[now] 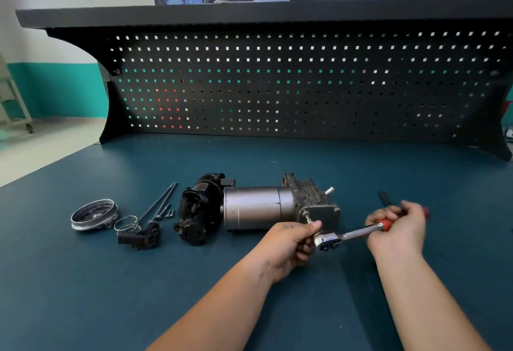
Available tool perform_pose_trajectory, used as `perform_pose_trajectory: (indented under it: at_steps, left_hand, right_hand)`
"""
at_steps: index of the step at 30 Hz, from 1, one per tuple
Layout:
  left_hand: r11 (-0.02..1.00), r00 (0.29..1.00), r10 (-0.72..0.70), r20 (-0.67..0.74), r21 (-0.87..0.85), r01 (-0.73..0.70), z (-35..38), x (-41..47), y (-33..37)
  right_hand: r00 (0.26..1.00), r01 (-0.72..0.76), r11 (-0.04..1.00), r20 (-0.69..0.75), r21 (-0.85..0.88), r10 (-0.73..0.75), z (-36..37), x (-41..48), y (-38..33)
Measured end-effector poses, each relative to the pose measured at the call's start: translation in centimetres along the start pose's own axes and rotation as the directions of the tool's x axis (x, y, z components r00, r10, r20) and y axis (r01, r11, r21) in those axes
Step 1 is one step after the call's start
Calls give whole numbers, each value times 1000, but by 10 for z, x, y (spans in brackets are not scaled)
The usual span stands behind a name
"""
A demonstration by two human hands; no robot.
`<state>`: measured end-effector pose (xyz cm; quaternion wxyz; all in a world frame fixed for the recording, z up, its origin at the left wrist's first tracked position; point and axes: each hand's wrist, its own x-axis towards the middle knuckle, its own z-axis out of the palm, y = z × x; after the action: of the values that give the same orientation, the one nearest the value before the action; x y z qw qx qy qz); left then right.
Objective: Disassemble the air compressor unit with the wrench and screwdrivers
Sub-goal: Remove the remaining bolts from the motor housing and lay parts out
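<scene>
the air compressor unit (258, 207), a silver metal cylinder with a grey cast head at its right end, lies on its side on the dark blue bench surface (83, 281), about midway between the left and right edges and well short of the black pegboard (277, 87) along the far edge. a black plastic housing (200, 209) touches its left end.

the left hand (288, 248) has its fingers curled around the head of a chrome ratchet wrench (347, 235) with a red handle, thumb tip against a small bolt (307, 217) that sticks out of the unit's near end plate. the right hand (397, 228) grips the red handle, fingers wrapped closed around it.

toward the left edge lie a round grey metal cap (93, 214), a wire clip ring (126, 224), a black connector block (138, 237) and two long black bolts (161, 200). a dark slim tool (384, 198) lies beyond the right hand; i cannot tell what kind.
</scene>
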<state>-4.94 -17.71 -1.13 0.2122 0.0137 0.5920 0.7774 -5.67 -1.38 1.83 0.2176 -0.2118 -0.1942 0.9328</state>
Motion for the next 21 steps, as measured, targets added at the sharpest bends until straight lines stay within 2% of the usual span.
perform_pose_trajectory:
  at_steps: [2, 4, 6, 8, 10, 13, 14, 15, 16, 18, 21]
  left_hand:
    - [1000, 1000, -13, -6, -17, 13, 0, 0, 1]
    - [1000, 1000, -19, -15, -25, 19, -2, 0, 2]
    - [1000, 1000, -23, -12, -7, 23, -3, 0, 2]
    - [998, 999, -32, -6, 51, 33, -3, 0, 3]
    - [987, 1000, -25, -14, 156, 27, -3, -2, 4]
    - [967, 1000, 16, -8, 256, -13, -4, -4, 3]
    - [965, 1000, 28, -3, 262, -27, -5, -4, 3]
    - [964, 999, 40, -6, 262, -37, -5, -4, 4]
    - [965, 998, 54, -16, 257, -49, -5, -5, 4]
    - [970, 997, 74, -30, 236, -65, -5, -5, 3]
    - [981, 997, 68, -29, 184, -61, -3, -3, 3]
  right_hand:
    - [986, 143, 989, 95, -33, -140, 11, -8, -5]
    - [917, 337, 938, 254, -83, -307, 21, -20, -6]
    - [762, 570, 812, 449, -127, -466, 28, -38, -3]
    - [584, 724, 680, 624, -113, -519, 30, -55, 3]
    - [437, 811, 578, 756, -97, -486, 25, -67, 13]
    - [206, 939, 337, 895, -67, -395, 18, -79, 29]
    - [169, 955, 294, 903, -50, -396, 18, -81, 33]
    - [188, 952, 300, 888, -60, -420, 20, -83, 34]
    - [263, 924, 372, 850, -86, -457, 24, -85, 33]
    - [458, 811, 574, 730, -110, -508, 30, -79, 24]
    - [700, 628, 770, 513, -110, -497, 34, -57, 4]
